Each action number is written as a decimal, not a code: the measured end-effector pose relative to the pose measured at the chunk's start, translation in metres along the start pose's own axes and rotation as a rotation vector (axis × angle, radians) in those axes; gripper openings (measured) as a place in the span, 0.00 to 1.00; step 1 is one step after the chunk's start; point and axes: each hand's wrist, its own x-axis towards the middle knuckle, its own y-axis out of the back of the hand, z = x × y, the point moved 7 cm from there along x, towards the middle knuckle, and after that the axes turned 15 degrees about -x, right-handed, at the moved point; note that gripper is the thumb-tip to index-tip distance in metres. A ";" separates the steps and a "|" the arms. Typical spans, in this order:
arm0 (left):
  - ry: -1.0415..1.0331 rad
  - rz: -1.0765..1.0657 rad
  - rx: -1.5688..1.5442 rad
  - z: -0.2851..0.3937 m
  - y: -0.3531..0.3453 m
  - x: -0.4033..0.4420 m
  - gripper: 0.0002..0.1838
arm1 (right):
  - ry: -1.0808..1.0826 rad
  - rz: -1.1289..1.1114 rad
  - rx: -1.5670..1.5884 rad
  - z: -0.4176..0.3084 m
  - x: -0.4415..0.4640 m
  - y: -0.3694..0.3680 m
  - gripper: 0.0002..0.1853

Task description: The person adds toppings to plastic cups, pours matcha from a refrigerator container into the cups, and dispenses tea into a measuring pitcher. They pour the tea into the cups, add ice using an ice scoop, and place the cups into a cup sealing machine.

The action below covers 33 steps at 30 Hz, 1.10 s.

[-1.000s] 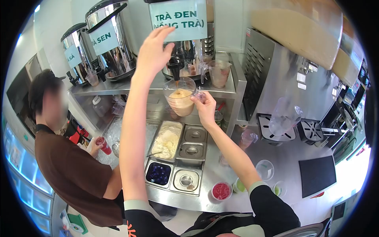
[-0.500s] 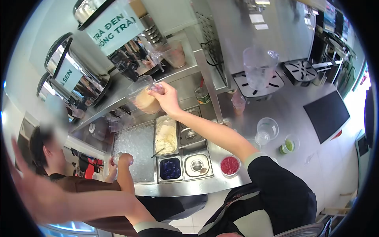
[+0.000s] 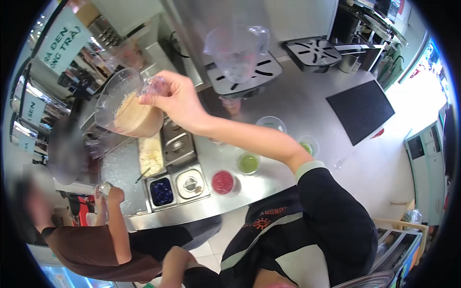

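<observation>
My right hand [image 3: 175, 98] is closed round the handle of a clear plastic measuring jug [image 3: 108, 108]. Tan, milky liquid [image 3: 139, 117] fills its lower part, and it tilts above the counter at the left. Below it are a steel pan of pale, creamy-looking food [image 3: 151, 158] and the ice bin [image 3: 115, 163]. Of my left arm only a bent part [image 3: 175, 266] shows at the bottom edge; the hand is out of frame.
A co-worker in brown [image 3: 91, 245] holds a clear cup over the ice. Nearer me on the counter stand a red-filled cup [image 3: 223, 182] and a green-filled cup [image 3: 248, 163]. Another clear jug [image 3: 235, 57] rests on a drip tray; a black mat [image 3: 360, 110] lies right.
My view has swung to the right. The jug, still in my right hand, appears nearer and larger. My left hand, blurred at the left before, has dropped out of view.
</observation>
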 end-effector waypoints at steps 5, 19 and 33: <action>1.310 0.179 -0.155 -0.194 -0.166 -0.079 0.16 | -0.032 0.023 -0.091 -0.061 -0.024 0.099 0.11; 1.460 0.317 0.248 -0.309 -0.290 -0.173 0.11 | 0.199 0.138 -0.288 -0.094 -0.091 0.298 0.12; 1.249 0.329 -0.217 -0.271 -0.155 0.007 0.16 | 1.162 -0.146 -0.878 -0.113 -0.112 0.261 0.13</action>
